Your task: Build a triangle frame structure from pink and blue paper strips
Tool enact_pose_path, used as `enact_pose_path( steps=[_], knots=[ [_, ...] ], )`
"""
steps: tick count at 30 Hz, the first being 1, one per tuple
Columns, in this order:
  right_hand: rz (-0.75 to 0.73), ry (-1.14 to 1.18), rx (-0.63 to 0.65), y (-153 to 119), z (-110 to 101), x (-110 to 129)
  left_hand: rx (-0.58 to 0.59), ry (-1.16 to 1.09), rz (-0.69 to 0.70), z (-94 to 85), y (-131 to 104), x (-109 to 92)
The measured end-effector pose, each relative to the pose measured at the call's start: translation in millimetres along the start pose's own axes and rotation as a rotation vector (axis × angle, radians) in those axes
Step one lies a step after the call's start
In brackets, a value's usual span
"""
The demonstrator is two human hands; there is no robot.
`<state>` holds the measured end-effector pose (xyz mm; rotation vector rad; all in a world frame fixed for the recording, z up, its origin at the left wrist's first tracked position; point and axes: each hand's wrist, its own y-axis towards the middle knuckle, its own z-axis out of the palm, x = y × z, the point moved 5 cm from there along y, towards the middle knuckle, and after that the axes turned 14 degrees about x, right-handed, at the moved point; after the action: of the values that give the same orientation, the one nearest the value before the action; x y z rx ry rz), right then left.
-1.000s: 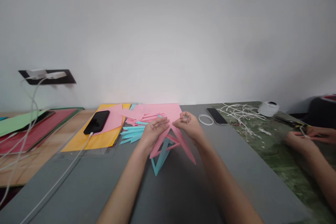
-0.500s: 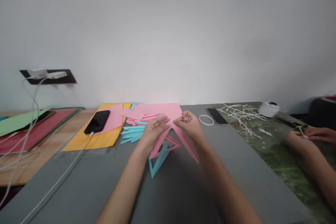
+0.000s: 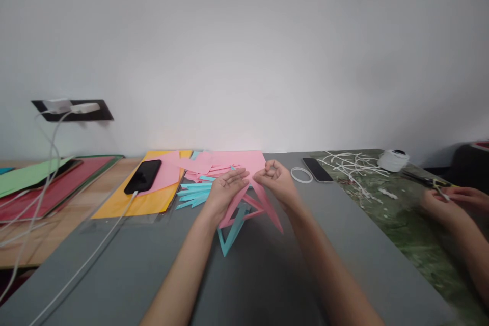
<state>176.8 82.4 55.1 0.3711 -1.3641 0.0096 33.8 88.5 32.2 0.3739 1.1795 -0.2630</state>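
Note:
In the middle of the desk, my left hand (image 3: 227, 191) is closed round the near end of a chain of folded paper strips. Below it hang a pink triangular frame (image 3: 254, 212) and a blue triangular frame (image 3: 233, 237), which look linked together. My right hand (image 3: 280, 182) pinches the upper end of a pink folded paper strip (image 3: 269, 210), whose free end slants down to the right. The fingertips of both hands are close together, and the join of the pink strips between them is partly hidden. Blue strips (image 3: 194, 194) lie just behind my left hand.
Behind lie pink paper (image 3: 244, 158) and a yellow sheet (image 3: 130, 208) with a black phone (image 3: 143, 177). To the right are a white ring (image 3: 301, 175), another phone (image 3: 317, 169) and white cords (image 3: 351, 163). Another person's hands (image 3: 451, 206) hold something white at far right.
The pink strip's free end has swung slightly left, nearer the pink triangle. Both hands keep nearly the same pose. The other person's hands have shifted a little.

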Motion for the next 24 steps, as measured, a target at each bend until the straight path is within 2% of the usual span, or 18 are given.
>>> enact_pose_path(
  steps=[7, 18, 24],
  knots=[
    [0.041, -0.006, -0.025, -1.0, 1.7, -2.0, -0.016, -0.013, -0.009, -1.4, 0.1, 1.5],
    [-0.051, -0.011, -0.108, 2.4, -1.4, -5.2, -0.033, -0.038, 0.006, -3.0, 1.2, 4.5],
    [-0.030, -0.002, -0.044, 1.7, 1.8, -2.9, -0.038, -0.039, -0.002, -3.6, 1.7, 3.0]
  ],
)
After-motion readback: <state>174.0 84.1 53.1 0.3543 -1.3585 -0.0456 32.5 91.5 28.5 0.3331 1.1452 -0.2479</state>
